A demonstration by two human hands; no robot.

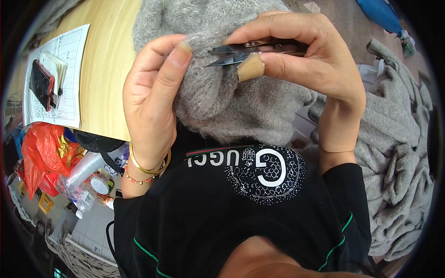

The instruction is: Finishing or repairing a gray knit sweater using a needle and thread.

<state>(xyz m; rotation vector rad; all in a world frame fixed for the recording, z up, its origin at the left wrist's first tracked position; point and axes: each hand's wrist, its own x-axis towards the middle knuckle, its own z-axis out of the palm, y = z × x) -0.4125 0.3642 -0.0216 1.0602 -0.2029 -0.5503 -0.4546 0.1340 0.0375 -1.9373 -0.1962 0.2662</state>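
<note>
A fuzzy grey knit garment (204, 92) lies bunched over the table's edge in front of me. My left hand (155, 83) pinches a fold of it between thumb and fingers. My right hand (315, 55) holds dark metal thread snips (278, 46), their pointed blades parted and aimed left at the knit close to my left fingertips. Tan tape (251, 68) is wrapped round the tip of my right thumb. A bangle and a beaded bracelet (139, 179) circle my left wrist.
On the wooden table (106, 55) at the left, a phone (41, 85) and a notepad rest on a gridded paper sheet (69, 102). Below sit red plastic bags (44, 150) and a plastic bottle (85, 202). More grey knitwear (394, 176) is heaped at my right.
</note>
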